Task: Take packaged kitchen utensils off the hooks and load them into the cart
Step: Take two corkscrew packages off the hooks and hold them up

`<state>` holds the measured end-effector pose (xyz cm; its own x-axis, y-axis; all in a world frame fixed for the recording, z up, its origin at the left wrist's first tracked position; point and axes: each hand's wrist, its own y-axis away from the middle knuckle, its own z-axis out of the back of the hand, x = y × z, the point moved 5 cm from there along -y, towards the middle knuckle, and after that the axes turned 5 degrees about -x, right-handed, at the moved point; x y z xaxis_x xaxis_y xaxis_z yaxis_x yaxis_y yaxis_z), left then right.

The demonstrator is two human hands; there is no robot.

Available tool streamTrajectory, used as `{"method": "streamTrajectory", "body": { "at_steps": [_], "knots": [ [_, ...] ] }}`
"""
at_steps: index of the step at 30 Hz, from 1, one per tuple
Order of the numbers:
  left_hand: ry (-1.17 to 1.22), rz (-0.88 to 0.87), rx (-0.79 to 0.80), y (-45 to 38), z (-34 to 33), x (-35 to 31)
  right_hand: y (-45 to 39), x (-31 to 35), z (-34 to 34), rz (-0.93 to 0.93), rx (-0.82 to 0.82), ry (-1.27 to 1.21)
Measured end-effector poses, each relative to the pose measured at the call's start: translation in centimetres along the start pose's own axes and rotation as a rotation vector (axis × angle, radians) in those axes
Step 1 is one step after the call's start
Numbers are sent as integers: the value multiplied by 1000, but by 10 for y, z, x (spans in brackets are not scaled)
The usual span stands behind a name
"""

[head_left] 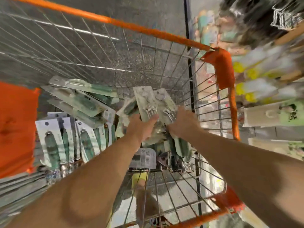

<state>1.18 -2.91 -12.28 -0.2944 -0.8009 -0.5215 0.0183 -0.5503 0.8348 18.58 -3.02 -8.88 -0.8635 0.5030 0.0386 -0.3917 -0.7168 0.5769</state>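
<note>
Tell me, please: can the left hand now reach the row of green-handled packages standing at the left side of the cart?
Probably yes, but not freely. The left hand is closed on a utensil package inside the cart. The upright green-handled packages stand close to its left with nothing between, so it must first let go.

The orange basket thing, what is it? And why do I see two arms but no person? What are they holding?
The camera sits on a person's head and looks down, so you see only their own two arms reaching forward. The basket is a wire shopping cart with an orange rim, seen from above. Inside it lie flat packaged kitchen utensils, many with green handles, piled up and leaning on each other. The left hand and the right hand are down in the cart, each gripping a packaged corkscrew, side by side. On the right is a blurry store shelf with more goods.
</note>
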Motion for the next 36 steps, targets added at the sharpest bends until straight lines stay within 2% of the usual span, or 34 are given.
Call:
{"method": "streamTrajectory", "body": {
  "at_steps": [3, 6, 9, 11, 13, 18, 22, 24, 31, 36],
  "knots": [
    [151, 76, 6, 1, -3, -1, 3, 3, 4, -52, 72, 50],
    [275, 134, -13, 8, 1, -8, 11, 5, 9, -131, 58, -41],
    [218, 117, -79, 3, 12, -3, 21, 5, 10, -263, 63, -418],
    [159, 136, -29, 15, 17, -6, 31, 9, 9, -363, 104, -709],
    [129, 130, 12, 23, 20, -6, 43, 16, 8, -385, 168, -833],
    [276, 88, 42, 32, 26, 4, 68, 37, -7, -244, 291, -923],
    [287, -10, 161, 46, 25, -1, 79, 58, -25, -185, 350, -949],
    [304, -41, 128, 40, 28, -1, 82, 60, -27, -178, 348, -979],
    [200, -28, 109, 27, 8, -7, 72, 39, -24, -316, 270, -1108],
    [172, 40, 114, 17, -4, 6, 62, 31, -36, -381, 341, -1071]
  ]
}}
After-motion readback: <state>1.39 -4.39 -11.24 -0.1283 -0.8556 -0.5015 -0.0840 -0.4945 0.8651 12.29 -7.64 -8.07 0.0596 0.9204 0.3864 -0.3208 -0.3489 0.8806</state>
